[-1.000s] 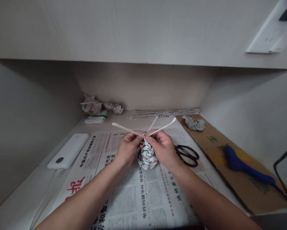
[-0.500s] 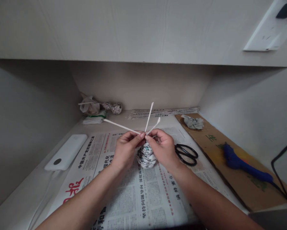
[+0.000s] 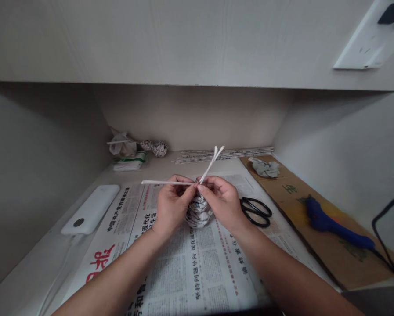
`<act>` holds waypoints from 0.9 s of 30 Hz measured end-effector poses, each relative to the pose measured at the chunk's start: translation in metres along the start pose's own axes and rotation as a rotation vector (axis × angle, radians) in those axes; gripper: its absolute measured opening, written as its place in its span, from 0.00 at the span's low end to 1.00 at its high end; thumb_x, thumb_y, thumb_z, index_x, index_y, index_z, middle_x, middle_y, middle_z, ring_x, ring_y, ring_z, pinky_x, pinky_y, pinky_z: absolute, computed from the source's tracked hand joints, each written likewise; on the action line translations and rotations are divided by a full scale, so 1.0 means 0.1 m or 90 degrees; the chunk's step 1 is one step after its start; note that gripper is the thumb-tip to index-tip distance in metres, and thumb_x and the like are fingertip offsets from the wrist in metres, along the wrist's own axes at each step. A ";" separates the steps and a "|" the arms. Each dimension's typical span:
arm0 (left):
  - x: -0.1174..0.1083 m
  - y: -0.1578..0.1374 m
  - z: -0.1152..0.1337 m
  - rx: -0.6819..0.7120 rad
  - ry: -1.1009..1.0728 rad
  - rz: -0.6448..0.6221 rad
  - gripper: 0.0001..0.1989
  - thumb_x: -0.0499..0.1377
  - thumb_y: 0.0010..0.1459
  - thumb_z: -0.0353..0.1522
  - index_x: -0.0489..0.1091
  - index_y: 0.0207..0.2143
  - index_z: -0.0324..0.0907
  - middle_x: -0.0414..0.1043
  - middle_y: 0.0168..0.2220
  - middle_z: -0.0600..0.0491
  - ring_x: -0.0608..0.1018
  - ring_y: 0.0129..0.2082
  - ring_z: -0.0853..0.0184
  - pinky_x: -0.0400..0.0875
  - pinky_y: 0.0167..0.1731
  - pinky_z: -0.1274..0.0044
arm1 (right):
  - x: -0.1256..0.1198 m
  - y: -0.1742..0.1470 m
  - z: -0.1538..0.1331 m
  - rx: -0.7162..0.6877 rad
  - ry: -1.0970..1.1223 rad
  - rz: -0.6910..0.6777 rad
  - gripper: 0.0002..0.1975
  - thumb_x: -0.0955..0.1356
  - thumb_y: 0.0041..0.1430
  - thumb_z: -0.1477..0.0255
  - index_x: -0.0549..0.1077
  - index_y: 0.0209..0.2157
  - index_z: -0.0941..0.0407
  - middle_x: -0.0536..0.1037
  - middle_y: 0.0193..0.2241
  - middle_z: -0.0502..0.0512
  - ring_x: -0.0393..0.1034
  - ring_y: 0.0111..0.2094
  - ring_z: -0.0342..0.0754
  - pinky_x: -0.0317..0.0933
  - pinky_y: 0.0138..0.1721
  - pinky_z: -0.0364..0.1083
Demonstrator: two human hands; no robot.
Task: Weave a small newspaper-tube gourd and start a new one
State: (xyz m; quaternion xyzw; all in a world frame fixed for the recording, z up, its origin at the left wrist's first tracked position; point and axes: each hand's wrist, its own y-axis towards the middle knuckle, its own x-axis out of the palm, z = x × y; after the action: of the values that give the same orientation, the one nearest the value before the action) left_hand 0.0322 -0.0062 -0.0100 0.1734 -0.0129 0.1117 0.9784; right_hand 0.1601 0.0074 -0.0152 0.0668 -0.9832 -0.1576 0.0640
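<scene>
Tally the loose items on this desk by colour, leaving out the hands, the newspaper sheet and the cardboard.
White: 1, flat rounded power bank
Black: 1, scissors
Blue: 1, glue gun
Newsprint grey: 3, woven paper piece, crumpled scrap, stacked paper tubes
Total: 6

Lighting: soft, even, moderately dim; no glare. Recess under the overhead shelf [image 3: 197,44] sits in shade, darkest at left wall. Faint soft shadows under forearms on the newspaper [image 3: 197,263]. Wide-angle distortion: straight edges bow toward frame corners. Centre sharp, print legible; periphery slightly soft. No motion blur.
</scene>
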 end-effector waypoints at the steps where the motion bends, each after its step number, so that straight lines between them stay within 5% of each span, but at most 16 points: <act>1: 0.00 0.00 0.00 0.011 0.017 -0.003 0.07 0.65 0.51 0.32 0.70 0.29 0.39 0.73 0.27 0.55 0.74 0.27 0.71 0.69 0.30 0.81 | 0.00 -0.01 0.00 -0.006 -0.016 0.003 0.10 0.71 0.54 0.66 0.75 0.38 0.55 0.79 0.35 0.55 0.73 0.36 0.48 0.66 0.40 0.47; 11: 0.03 -0.02 0.00 -0.013 -0.024 -0.027 0.10 0.65 0.51 0.36 0.76 0.33 0.39 0.77 0.33 0.49 0.77 0.32 0.66 0.73 0.32 0.78 | 0.01 -0.05 -0.03 -0.099 -0.106 0.069 0.08 0.68 0.58 0.68 0.77 0.39 0.53 0.79 0.36 0.55 0.73 0.36 0.48 0.67 0.40 0.48; 15: 0.05 -0.04 0.02 -0.063 -0.081 -0.046 0.12 0.64 0.52 0.38 0.73 0.34 0.39 0.75 0.34 0.51 0.74 0.27 0.69 0.72 0.23 0.81 | 0.01 -0.01 -0.01 -0.049 -0.025 0.075 0.08 0.69 0.57 0.67 0.77 0.36 0.54 0.80 0.33 0.53 0.73 0.33 0.47 0.67 0.35 0.45; 21: 0.04 -0.02 0.00 -0.102 -0.146 -0.104 0.11 0.65 0.51 0.35 0.72 0.34 0.38 0.73 0.34 0.52 0.76 0.32 0.68 0.75 0.29 0.79 | -0.01 0.01 -0.02 -0.015 0.005 0.070 0.07 0.70 0.55 0.67 0.76 0.34 0.55 0.79 0.32 0.53 0.73 0.32 0.46 0.66 0.32 0.43; 27: 0.02 0.00 0.00 -0.115 -0.153 -0.098 0.11 0.68 0.47 0.33 0.72 0.32 0.38 0.73 0.30 0.54 0.75 0.26 0.72 0.73 0.27 0.81 | 0.01 -0.02 -0.07 -0.011 0.017 0.042 0.06 0.69 0.56 0.67 0.73 0.32 0.55 0.78 0.31 0.52 0.72 0.30 0.45 0.65 0.30 0.42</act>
State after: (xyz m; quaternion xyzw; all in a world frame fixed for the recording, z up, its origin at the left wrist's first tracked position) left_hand 0.0344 -0.0060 -0.0103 0.0971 -0.1265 0.0133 0.9871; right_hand 0.1601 0.0036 -0.0094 0.0361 -0.9824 -0.1633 0.0831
